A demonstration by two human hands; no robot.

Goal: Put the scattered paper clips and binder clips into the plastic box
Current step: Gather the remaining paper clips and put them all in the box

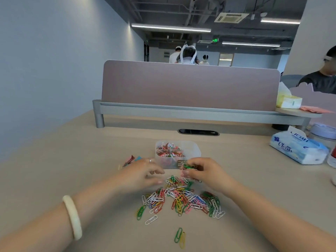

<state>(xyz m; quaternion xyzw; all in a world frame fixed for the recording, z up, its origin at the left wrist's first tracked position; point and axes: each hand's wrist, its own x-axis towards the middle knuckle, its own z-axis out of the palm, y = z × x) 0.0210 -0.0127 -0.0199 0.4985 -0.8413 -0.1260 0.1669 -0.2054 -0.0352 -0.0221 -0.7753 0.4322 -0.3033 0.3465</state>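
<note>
Right hand pinching a few paper clips, a green one uppermost, just before the plastic box; left hand loosely curled, apparently empty. Best lifted clear over the near wall before release. Most paper clips lie heaped on the counter; folded coloured pieces sit left, tissue pack well right.

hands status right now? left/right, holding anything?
Left hand: open, fingers loosely curled, empty, over the scattered coloured wire paper clips.
Right hand: grip closed on a few green paper clips, beside the clear plastic box.
</note>
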